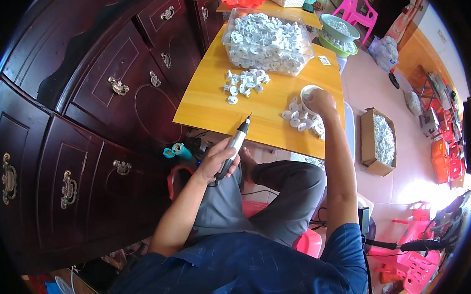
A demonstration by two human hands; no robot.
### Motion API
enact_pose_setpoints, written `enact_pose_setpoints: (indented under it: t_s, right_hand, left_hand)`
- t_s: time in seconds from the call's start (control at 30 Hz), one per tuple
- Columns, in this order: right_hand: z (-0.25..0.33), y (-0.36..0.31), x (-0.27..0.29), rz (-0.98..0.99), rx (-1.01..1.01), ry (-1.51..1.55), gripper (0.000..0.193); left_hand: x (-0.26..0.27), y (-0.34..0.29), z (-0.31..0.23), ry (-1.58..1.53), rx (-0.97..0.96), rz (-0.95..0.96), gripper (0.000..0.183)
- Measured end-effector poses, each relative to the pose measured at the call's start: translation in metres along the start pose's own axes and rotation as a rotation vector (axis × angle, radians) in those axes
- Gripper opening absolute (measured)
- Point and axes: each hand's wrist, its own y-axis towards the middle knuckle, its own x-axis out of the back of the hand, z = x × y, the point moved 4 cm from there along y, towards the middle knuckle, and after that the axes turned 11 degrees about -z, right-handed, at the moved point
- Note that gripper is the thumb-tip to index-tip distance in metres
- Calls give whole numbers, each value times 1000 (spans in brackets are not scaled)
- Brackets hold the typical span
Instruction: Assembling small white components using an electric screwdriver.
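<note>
My left hand (pixel 220 160) is wrapped around a slim silver-and-black electric screwdriver (pixel 236 146), held above my thigh near the table's front edge. Its thin bit points up and away. At the right side of the table, my right hand (pixel 322 100) reaches into a small white bowl (pixel 305 92); the fingertips are hidden inside it. White round plastic parts (pixel 296 120) lie in a loose pile just left of and in front of the bowl. Farther left sits another small heap of white parts (pixel 245 84) with short stems.
A clear plastic bin (pixel 265 40) full of white parts stands at the back of the yellow table (pixel 202 96). Dark wooden drawers (pixel 112 94) flank the left. To the right on the floor is a cardboard box (pixel 378 141) of parts; stacked basins (pixel 341 29) stand behind.
</note>
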Motion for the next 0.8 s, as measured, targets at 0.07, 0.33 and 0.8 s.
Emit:
enact_pose_setpoints:
  t_s: [0.07,0.33,0.8]
  right_hand:
    - [-2,2,-11,-14,-3,12,23]
    - [-7,-4,-5,-6,-63,147,23]
    - [88,-60,-30,44,-55,1171,18]
  left_hand:
    - [2,0,1,-3,-3,4,39]
    - [9,-1,5,18,9,44,60]
    - [6,-3,3,-39,-53,32,50]
